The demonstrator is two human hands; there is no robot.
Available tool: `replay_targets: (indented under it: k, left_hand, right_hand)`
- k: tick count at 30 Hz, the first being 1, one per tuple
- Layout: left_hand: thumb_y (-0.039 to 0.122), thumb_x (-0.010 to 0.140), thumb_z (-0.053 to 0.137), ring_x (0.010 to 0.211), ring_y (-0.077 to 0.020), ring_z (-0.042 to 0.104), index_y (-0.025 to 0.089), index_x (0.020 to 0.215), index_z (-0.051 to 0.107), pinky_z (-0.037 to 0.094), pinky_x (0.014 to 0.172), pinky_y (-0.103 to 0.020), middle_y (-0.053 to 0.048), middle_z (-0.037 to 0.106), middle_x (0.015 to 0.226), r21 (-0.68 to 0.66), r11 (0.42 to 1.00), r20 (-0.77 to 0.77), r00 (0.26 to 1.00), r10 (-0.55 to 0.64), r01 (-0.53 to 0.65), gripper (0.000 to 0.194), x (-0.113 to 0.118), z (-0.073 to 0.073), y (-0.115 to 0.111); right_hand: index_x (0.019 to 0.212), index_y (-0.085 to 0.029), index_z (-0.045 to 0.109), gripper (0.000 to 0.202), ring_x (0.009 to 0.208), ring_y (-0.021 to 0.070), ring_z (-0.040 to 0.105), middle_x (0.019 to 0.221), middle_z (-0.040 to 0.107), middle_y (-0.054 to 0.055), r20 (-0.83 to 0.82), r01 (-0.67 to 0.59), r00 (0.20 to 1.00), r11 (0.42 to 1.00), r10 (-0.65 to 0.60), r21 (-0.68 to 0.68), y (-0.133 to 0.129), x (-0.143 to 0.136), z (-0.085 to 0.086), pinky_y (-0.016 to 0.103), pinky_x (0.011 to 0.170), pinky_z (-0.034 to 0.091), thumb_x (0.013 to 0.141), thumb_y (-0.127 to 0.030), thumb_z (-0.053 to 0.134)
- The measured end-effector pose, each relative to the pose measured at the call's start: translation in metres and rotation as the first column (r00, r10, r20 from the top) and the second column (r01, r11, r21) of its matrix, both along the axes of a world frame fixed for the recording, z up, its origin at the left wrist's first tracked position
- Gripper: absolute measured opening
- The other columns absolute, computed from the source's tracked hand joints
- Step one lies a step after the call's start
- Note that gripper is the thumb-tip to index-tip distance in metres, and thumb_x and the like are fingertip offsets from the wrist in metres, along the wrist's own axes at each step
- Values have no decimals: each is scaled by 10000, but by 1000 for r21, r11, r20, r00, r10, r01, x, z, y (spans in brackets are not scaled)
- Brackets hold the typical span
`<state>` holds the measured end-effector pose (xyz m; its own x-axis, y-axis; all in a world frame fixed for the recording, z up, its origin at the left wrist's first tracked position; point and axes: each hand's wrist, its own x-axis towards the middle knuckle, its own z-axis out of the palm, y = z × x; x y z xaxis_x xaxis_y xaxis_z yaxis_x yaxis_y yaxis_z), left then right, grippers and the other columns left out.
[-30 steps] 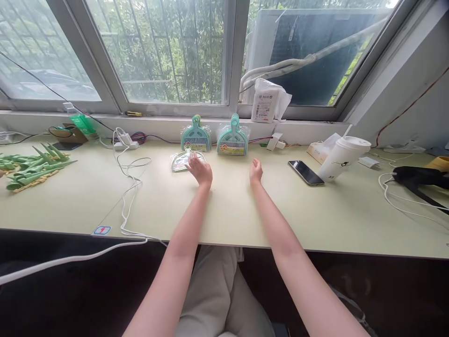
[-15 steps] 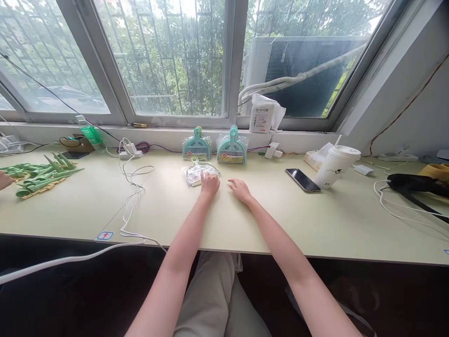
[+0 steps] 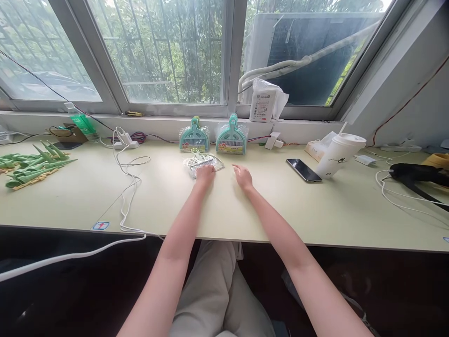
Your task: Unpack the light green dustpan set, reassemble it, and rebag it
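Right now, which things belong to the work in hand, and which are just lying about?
In hand:
- pale wrapped set, at the left hand
- likely the left turquoise set and right turquoise set

Lying about:
- phone
- white cup
- green bottle

An office-like room, judging by its long desk [image 3: 315,215] (white cables [image 3: 134,186] across it) below windows [image 3: 161,56].

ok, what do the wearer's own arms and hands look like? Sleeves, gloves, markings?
Left hand and right hand: no gloves. Both forearms bare to the frame's edge, no sleeves, watch or bands showing. No cables or markings visible on them; rings too small to tell. Below, light grey-beige trousers.
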<state>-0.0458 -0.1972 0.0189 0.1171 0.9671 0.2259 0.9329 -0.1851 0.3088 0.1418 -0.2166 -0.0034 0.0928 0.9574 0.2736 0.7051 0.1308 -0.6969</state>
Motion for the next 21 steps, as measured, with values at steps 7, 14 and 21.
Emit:
replay_targets:
  k: [7,14,21]
  left_hand:
    - [196,867,491,887,-258,686,208,993,766,476,798,-342,-109,741,913,91,927,-105,929,-355,365,303,39,5,-19]
    - [318,908,483,806,-234,667,201,908,760,453,734,-321,-97,728,836,109,868,-59,874,-482,485,300,64,9,-37]
    - [383,987,369,1127,-251,588,206,1099,679,455,916,-345,-112,686,1167,137,987,308,950,44,-90,374,12,5,-5]
  right_hand:
    - [1295,-214,608,415,1170,243,609,1254,684,81,-169,241,955,970,-244,-37,6,15,2,377,1013,424,992,-314,344]
    - [1195,-246,664,355,1179,233,615,1274,678,60,-89,193,976,977,-200,-86,6,19,4,375,1047,409,859,-213,554]
    - [1066,-231,713,364,1026,191,679,1122,737,42,-160,183,969,982,-187,-36,11,28,-1,322,929,508,772,-67,574]
